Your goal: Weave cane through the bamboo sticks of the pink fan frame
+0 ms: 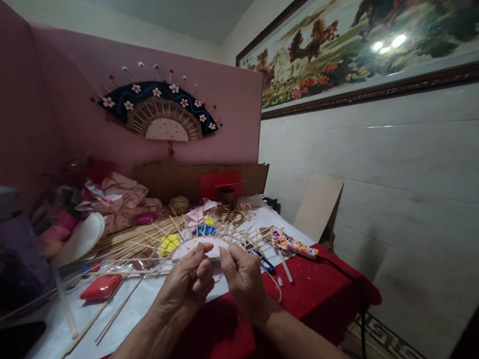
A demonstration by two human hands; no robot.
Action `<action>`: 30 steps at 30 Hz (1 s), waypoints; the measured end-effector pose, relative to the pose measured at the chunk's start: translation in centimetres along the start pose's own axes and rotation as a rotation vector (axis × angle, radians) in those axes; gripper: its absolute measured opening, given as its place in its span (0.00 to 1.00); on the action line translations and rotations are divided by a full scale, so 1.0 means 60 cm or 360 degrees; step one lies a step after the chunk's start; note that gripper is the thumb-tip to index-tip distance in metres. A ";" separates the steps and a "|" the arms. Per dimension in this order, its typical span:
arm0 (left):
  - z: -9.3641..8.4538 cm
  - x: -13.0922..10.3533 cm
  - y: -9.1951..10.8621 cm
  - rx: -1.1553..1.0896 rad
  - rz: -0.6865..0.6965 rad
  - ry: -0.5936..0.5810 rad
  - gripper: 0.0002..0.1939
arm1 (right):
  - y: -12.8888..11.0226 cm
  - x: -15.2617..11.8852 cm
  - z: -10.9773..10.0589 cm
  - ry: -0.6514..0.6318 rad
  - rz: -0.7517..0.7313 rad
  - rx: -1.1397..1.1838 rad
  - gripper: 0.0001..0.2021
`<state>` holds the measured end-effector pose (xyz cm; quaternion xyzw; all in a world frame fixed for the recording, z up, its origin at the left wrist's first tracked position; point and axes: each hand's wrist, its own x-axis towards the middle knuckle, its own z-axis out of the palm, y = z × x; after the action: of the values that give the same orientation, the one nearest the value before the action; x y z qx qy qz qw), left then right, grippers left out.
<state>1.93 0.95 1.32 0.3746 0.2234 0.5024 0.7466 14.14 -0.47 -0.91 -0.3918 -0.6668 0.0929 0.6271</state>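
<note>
My left hand (195, 276) is raised over the table's front edge, its fingers curled in and the thumb against the index finger. Close to its right, my right hand (243, 276) is closed in a pinch. Anything between the fingertips of either hand is too small to make out. Just behind both hands lies a pale half-round panel (191, 249) with small pink marks, partly hidden by the left fingers. Thin wooden sticks (180, 223) fan outward from its curved edge. Yellow (169, 244) and blue packets (204, 230) show between the sticks.
A floral glue gun (294, 244) with a black cord lies at right, near blue-handled scissors (265, 261). Left are a red packet (101, 287), long sticks (72, 345) and a purple container (1, 250). A decorated fan (159, 110) hangs on the pink board.
</note>
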 end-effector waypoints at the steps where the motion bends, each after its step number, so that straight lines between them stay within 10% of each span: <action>1: 0.001 0.000 0.000 0.0014 0.0007 0.0002 0.11 | 0.000 0.001 0.001 0.0000 0.0023 0.0037 0.14; 30: 0.010 -0.006 0.005 0.0766 0.0460 -0.0051 0.14 | -0.004 0.001 -0.001 -0.0048 0.0092 0.0310 0.07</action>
<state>2.05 0.46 1.92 0.5770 0.2689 0.5301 0.5602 14.12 -0.60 -0.69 -0.3465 -0.6524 0.1814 0.6492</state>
